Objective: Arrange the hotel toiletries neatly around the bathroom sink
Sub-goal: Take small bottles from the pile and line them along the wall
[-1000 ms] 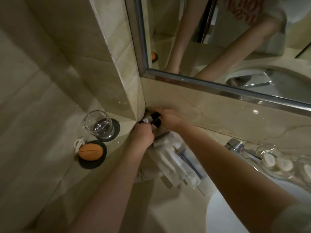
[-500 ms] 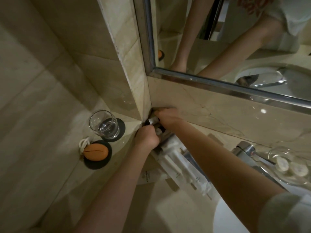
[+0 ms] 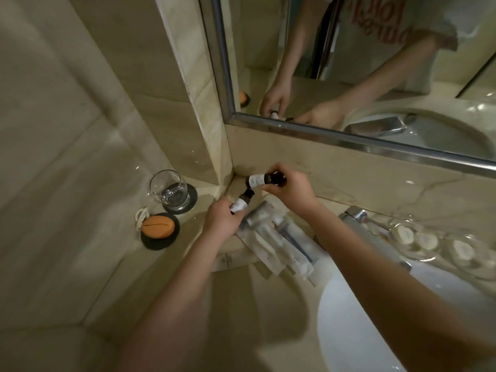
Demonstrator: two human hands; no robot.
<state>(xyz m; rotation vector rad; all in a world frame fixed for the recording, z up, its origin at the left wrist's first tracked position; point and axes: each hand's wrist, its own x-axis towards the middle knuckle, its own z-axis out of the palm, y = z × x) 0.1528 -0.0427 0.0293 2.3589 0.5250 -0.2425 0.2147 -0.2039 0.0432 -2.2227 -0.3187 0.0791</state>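
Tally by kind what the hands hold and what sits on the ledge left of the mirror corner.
Small bottles: 2
Drinking glass: 1
Orange soap: 1
Dark round coasters: 2
Total: 6

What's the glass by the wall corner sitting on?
The glass stands on a dark round coaster, whose rim shows on the right and front. The coaster's middle is covered by the glass base; nothing else shows under it.
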